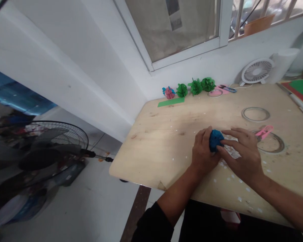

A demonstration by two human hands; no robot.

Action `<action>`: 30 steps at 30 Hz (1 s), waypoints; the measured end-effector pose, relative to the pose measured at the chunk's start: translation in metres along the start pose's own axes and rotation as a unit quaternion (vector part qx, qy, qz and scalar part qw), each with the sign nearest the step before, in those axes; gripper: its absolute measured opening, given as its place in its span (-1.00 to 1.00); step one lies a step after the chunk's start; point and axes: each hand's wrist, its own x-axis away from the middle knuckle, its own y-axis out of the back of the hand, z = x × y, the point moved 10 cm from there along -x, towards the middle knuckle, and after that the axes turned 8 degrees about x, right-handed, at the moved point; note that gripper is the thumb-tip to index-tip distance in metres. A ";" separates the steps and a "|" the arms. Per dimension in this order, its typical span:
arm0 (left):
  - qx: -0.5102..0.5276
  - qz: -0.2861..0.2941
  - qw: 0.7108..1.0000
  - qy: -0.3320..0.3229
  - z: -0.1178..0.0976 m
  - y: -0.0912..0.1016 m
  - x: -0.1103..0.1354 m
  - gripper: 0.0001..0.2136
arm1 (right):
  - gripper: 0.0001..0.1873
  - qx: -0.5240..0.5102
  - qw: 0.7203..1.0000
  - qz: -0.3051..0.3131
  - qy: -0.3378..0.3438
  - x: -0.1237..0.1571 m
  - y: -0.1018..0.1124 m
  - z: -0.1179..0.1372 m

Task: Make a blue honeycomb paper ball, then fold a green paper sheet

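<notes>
A small blue folded-paper ball (216,140) is above the wooden table, between my two hands. My left hand (203,151) wraps round its left side and underside. From the right, my right hand (244,153) pinches its edge with thumb and finger, while the other fingers stay spread. Paper scraps (231,151) lie under and around my right hand. Just past that hand, a pink clip (264,133) rests on a metal wire ring (280,148).
Along the wall stand a pink-and-blue paper ball (169,93), several green paper balls (196,87) and a green strip (171,102). Thread snips (227,88), a wire ring (256,114) and a white fan (257,71) are at right. A floor fan (40,151) stands left.
</notes>
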 end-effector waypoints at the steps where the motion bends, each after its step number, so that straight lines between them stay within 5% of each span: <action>1: -0.003 0.001 1.000 -0.001 0.000 0.000 0.000 -0.34 | -0.92 0.002 1.000 0.001 -0.004 0.000 0.000 -0.001; 30: -0.150 0.003 0.988 -0.029 -0.013 -0.003 -0.001 -0.46 | -0.96 -0.021 0.997 0.029 -0.071 0.002 -0.008 -0.017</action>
